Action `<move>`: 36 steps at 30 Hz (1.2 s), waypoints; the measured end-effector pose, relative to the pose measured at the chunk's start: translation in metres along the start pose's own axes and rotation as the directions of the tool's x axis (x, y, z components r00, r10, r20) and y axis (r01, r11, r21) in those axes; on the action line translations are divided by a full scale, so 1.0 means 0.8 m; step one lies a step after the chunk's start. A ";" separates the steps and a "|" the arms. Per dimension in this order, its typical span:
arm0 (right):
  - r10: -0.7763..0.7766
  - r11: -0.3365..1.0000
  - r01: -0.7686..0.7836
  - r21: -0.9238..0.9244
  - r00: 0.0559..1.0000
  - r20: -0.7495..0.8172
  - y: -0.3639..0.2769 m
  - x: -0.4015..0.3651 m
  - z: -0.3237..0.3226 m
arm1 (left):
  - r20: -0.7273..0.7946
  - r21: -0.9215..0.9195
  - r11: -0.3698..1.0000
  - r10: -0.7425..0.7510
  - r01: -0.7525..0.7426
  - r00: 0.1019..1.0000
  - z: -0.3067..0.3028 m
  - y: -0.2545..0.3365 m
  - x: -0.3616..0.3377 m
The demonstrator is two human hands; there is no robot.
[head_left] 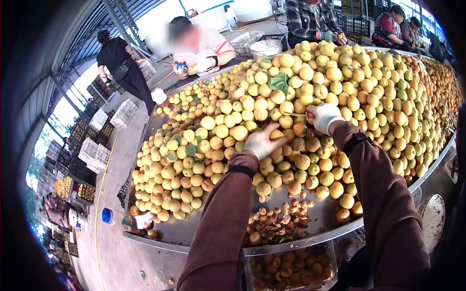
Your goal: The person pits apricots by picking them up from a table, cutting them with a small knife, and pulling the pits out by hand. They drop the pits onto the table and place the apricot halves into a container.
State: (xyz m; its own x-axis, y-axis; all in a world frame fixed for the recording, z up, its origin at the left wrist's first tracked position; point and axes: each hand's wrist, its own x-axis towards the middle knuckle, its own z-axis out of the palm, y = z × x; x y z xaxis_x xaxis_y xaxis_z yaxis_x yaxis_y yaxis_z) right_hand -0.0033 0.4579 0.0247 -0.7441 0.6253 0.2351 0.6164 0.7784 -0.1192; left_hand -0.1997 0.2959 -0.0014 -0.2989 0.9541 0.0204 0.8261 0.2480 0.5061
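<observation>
A big heap of yellow-orange apricots (228,121) covers the metal table (194,228). My left hand (260,144), in a pale glove, reaches into the middle of the heap with its fingers curled round one apricot (276,135). To its right, my right hand (326,118), also gloved, is closed on a small knife (309,115) with a red handle. The thin blade points left over the fruit. Near the table's front edge lies a pile of split apricot halves (279,220).
Below the front edge is a clear bin (291,269) of apricots. A blue-capped bottle (110,216) and a white cloth (144,220) are at the left. Across the table sits a person (208,53) in a striped shirt; others work farther back. White crates (94,153) line the floor.
</observation>
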 end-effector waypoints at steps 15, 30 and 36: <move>-0.024 0.868 -0.097 0.486 0.971 0.237 -0.037 -0.176 0.018 | 0.164 0.173 0.968 0.155 -0.183 0.974 0.010 0.029 -0.175; 0.115 0.884 -0.017 0.467 0.977 -0.182 -0.076 -0.308 -0.035 | -0.004 0.505 0.852 0.166 -0.142 0.986 0.040 0.117 -0.266; 0.452 0.251 -0.087 0.964 0.891 -0.037 -0.084 -0.370 -0.047 | -0.106 0.450 0.893 0.054 -0.001 0.993 0.044 0.137 -0.232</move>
State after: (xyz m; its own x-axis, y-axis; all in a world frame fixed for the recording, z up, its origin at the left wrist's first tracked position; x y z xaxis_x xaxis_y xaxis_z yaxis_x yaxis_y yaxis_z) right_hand 0.1851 0.2185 -0.0004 -0.3753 0.9069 0.1915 -0.0285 0.1952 -0.9804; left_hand -0.0370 0.1522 0.0200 -0.3026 0.9429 0.1389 0.9529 0.2964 0.0638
